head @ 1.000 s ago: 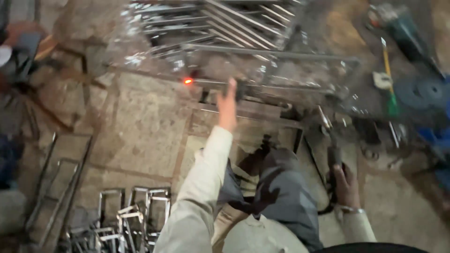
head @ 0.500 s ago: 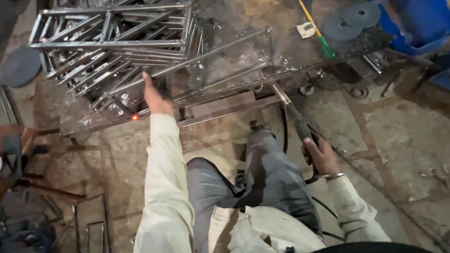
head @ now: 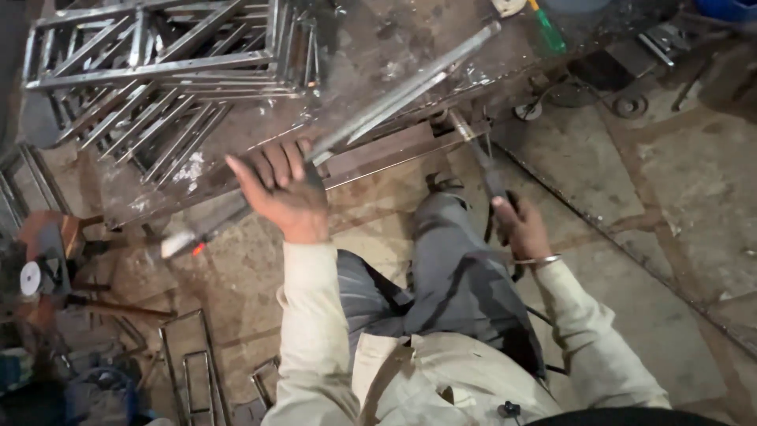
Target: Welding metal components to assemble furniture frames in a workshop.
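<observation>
A: On the far left a stack of welded steel frames (head: 158, 71) lies on the low counter (head: 371, 47), well clear of the hands. How should the person handle the step in hand?

B: The judgement is to keep the long steel bar (head: 402, 91) steady and flat across the counter while the tool comes in, with the free end supported.

A: And the left hand (head: 280, 189)?

B: It sits at the near end of the bar, palm up, fingers (head: 276, 162) curled loosely around it rather than clamped hard. A pale-tipped rod (head: 193, 237) pokes out just below the counter edge, beside that hand.

A: Further right?

B: The right hand (head: 520, 229), a bangle on its wrist, has its fingers closed tight on the handle of a welding electrode holder (head: 485, 170), whose tip points up toward the counter edge near the bar.
</observation>
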